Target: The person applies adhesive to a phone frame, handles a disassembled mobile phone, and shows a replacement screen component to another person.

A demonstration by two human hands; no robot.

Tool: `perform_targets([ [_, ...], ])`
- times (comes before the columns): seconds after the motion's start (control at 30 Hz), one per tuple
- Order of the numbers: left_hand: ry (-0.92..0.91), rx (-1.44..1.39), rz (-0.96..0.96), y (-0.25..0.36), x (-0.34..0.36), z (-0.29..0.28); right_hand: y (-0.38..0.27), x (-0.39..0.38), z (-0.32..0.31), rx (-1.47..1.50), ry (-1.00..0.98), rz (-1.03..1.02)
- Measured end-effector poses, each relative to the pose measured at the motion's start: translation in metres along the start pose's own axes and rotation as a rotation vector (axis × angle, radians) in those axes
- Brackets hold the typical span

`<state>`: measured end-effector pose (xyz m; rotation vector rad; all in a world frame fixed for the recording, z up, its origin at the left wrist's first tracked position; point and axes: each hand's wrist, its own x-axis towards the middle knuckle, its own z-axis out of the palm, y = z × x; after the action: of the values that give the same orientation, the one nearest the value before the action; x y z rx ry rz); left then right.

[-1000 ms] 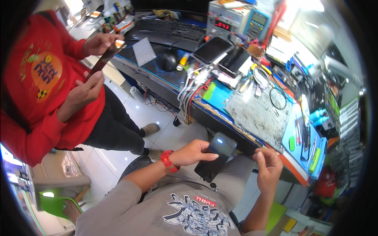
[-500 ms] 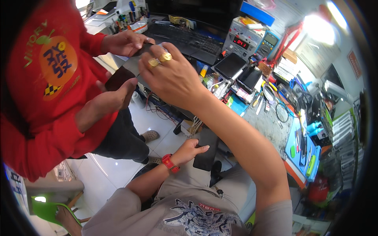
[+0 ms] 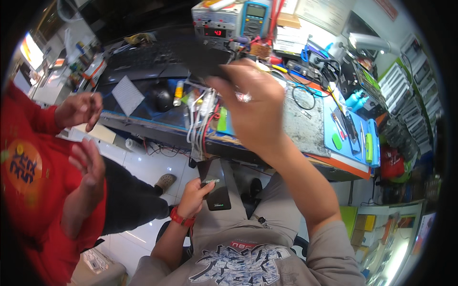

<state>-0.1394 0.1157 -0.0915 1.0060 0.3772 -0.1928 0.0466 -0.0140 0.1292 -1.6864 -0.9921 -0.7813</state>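
I see L hand point(image 3: 193, 198) pinching glossy black rectangular phone point(image 3: 219, 190), its face lit w/ pale marks, above grey-trousered lap point(image 3: 276, 198); R hand point(image 3: 260, 105), blurred, pinches flat dark slab point(image 3: 210, 62) over cluttered grey worktop point(image 3: 312, 132). Best: firm edge grips, slab level, slow. Cf. 0.5 s ago: dark slab w/ red-clad co-worker point(image 3: 47, 219), now empty-handed; phone then unlit.

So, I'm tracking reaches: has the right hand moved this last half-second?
Yes, rightward: the right hand was far left of the blue meter; now it's below it in view.
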Motion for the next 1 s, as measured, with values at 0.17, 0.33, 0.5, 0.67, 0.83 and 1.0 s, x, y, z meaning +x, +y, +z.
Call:
perform_targets([
  [0.17,-0.063,-0.011,-0.036,-0.002,-0.006,0.013,0.049,-0.078,-0.116,1.1,0.473,1.059],
  [0.33,-0.083,-0.073,-0.058,-0.02,-0.003,0.028,0.085,-0.13,-0.174,1.217,0.802,1.172],
  [0.5,-0.113,-0.074,-0.076,-0.016,0.009,0.049,0.098,-0.142,-0.192,1.018,0.946,1.096],
  [0.67,-0.112,-0.07,-0.072,-0.005,0.016,0.057,0.1,-0.137,-0.194,0.854,0.908,1.036],
  [0.83,-0.103,-0.097,-0.028,-0.001,0.016,0.065,0.102,-0.141,-0.194,0.829,0.884,1.004],
  [1.0,-0.12,-0.094,-0.052,-0.001,0.012,0.067,0.098,-0.141,-0.194,0.823,0.903,1.001],
])
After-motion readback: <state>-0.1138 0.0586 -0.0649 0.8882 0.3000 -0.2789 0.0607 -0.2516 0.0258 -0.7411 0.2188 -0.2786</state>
